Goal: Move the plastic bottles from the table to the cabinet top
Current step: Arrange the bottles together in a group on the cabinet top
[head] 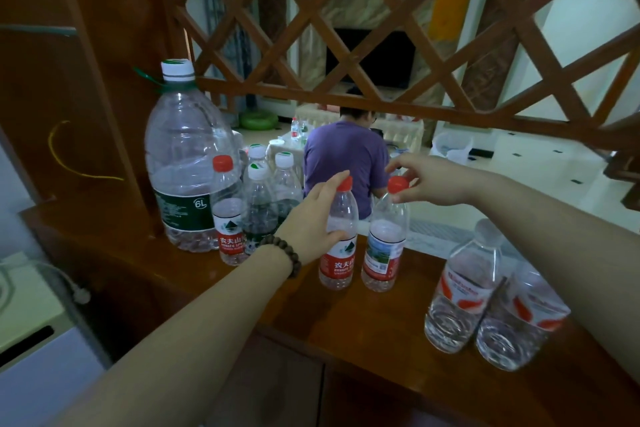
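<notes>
Two small red-capped plastic bottles stand side by side on the wooden cabinet top (346, 315). My left hand (311, 215) wraps the upper body of the left bottle (339, 260). My right hand (426, 180) pinches the red cap of the right bottle (382, 253). At the back left stands a big 6L bottle (183, 163), with another red-capped bottle (227, 215) and three white-capped bottles (263, 198) beside it. At the right edge stand two clear bottles with red-and-white labels (460, 291), close under my right forearm.
A wooden lattice screen (381, 28) rises behind the cabinet top. Through its gap a person in a purple shirt (346, 152) sits at a table with more bottles. A pale appliance (31, 350) sits at the lower left. A wooden post (104, 80) stands at the left.
</notes>
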`<action>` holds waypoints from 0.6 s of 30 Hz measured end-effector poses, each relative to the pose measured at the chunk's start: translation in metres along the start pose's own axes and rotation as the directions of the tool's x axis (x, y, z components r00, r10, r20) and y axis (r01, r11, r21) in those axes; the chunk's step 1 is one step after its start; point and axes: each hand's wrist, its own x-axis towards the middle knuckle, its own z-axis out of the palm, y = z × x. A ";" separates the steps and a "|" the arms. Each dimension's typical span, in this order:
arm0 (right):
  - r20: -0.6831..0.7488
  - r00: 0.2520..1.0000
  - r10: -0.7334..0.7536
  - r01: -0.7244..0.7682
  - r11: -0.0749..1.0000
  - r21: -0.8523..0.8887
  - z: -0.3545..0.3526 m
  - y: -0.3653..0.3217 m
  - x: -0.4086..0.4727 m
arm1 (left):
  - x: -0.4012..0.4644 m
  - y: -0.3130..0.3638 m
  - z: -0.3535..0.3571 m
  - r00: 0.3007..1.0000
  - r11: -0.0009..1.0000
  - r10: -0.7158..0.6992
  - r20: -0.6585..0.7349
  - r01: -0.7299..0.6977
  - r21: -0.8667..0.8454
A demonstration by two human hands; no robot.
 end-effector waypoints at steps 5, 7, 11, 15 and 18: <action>-0.054 0.998 -0.036 0.037 0.999 0.023 0.002 -0.011 0.008 | -0.011 -0.002 -0.012 0.998 1.000 -0.003 -0.066 0.003 0.008; -0.091 0.994 -0.053 0.058 0.997 0.048 0.000 -0.022 0.013 | -0.017 -0.005 -0.019 0.996 1.000 -0.014 -0.088 0.016 0.025; -0.090 0.987 -0.131 0.130 0.991 -0.008 0.004 -0.048 0.026 | -0.031 -0.013 -0.033 0.993 0.997 -0.054 -0.109 0.059 0.043; -0.077 0.978 -0.195 0.195 0.981 -0.008 0.015 -0.073 0.040 | -0.043 -0.021 -0.044 0.989 0.990 -0.084 -0.123 0.097 0.104; -0.071 0.971 -0.227 0.230 0.973 0.038 0.025 -0.087 0.051 | -0.049 -0.024 -0.049 0.986 0.980 -0.090 -0.140 0.113 0.163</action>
